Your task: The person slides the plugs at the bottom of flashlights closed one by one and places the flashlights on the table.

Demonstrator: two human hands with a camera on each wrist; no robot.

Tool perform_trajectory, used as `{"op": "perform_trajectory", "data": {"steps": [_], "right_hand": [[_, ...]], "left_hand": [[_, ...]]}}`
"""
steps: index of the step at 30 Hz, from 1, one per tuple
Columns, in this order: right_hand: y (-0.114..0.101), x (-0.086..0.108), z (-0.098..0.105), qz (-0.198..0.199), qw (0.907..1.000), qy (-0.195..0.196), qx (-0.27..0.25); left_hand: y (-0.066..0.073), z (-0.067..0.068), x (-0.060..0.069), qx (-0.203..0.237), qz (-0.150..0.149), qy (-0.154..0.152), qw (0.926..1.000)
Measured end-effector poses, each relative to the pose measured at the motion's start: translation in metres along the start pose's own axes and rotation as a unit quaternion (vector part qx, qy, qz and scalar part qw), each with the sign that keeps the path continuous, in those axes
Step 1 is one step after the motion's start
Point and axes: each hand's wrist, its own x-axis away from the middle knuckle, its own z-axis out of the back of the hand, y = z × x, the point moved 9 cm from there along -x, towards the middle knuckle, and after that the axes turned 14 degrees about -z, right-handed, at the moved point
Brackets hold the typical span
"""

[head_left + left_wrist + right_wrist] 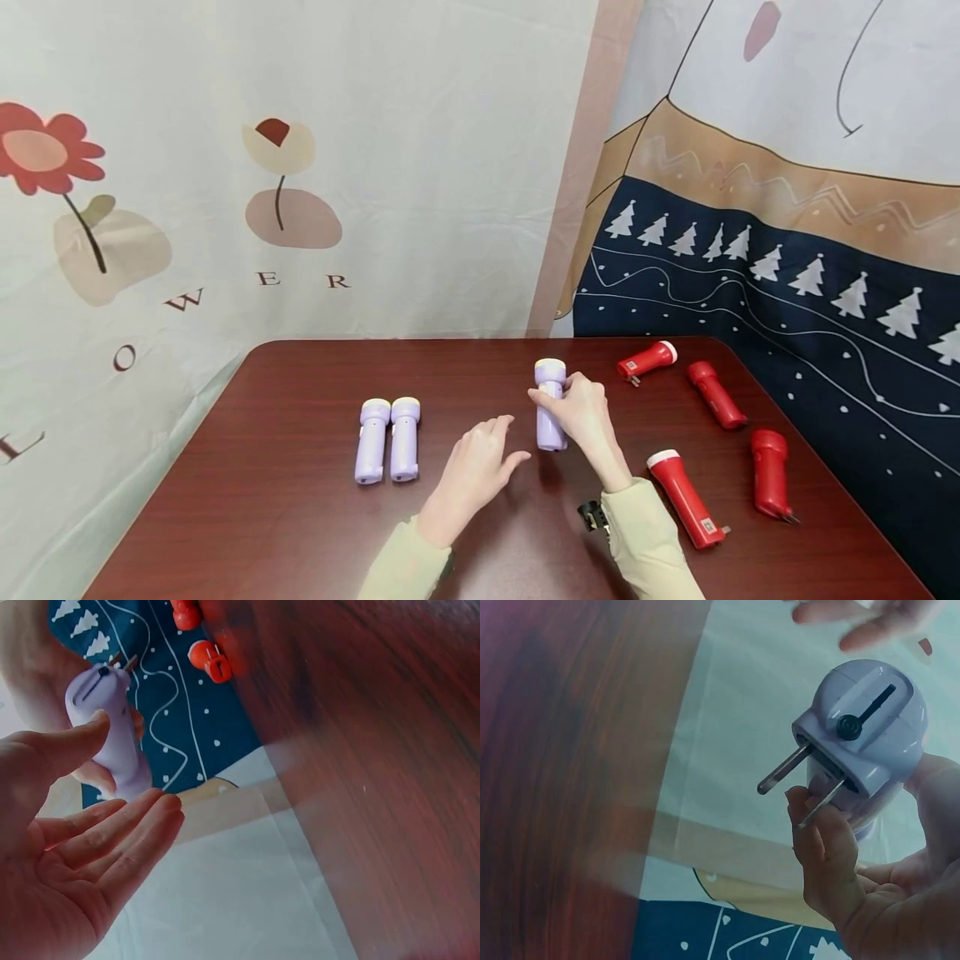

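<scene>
My right hand (pixel 585 414) grips a purple flashlight (pixel 550 421) around its body, its pale lens end pointing away. In the right wrist view two metal prongs stick out of the base of that flashlight (pixel 877 720), with my right hand (pixel 877 877) curled round it. Just left of it, my left hand (pixel 477 467) is held with fingers extended and holds nothing. The left wrist view shows my left hand (pixel 90 855) palm up beside the held flashlight (pixel 112 727). Two more purple flashlights (pixel 371 446) (pixel 405 442) lie side by side at the left.
Red flashlights lie on the right side of the brown table (pixel 285 517): one at the back (pixel 647 360), one near the right edge (pixel 716 394), one below it (pixel 770 475) and one by my right sleeve (pixel 686 500). Printed curtains hang behind.
</scene>
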Motion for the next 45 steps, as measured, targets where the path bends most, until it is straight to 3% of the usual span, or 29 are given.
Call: {"op": "perform_trajectory", "data": {"steps": [6,16,24,45], "right_hand": [[0.002,0.004,-0.006,-0.017,0.9999,0.004,-0.001],[0.003,0.006,-0.013,-0.026,0.9996,0.007,0.004],[0.001,0.009,-0.015,-0.034,0.9994,0.01,-0.004],[0.001,0.01,-0.021,-0.04,0.999,-0.01,-0.016]], "left_hand": [[0.008,-0.002,-0.003,0.023,-0.015,-0.001,0.9996],[0.014,-0.008,-0.004,0.025,-0.021,-0.007,0.9994],[0.017,-0.008,-0.003,0.007,-0.041,0.016,0.999],[0.018,-0.005,-0.003,0.008,-0.063,0.034,0.9974]]}}
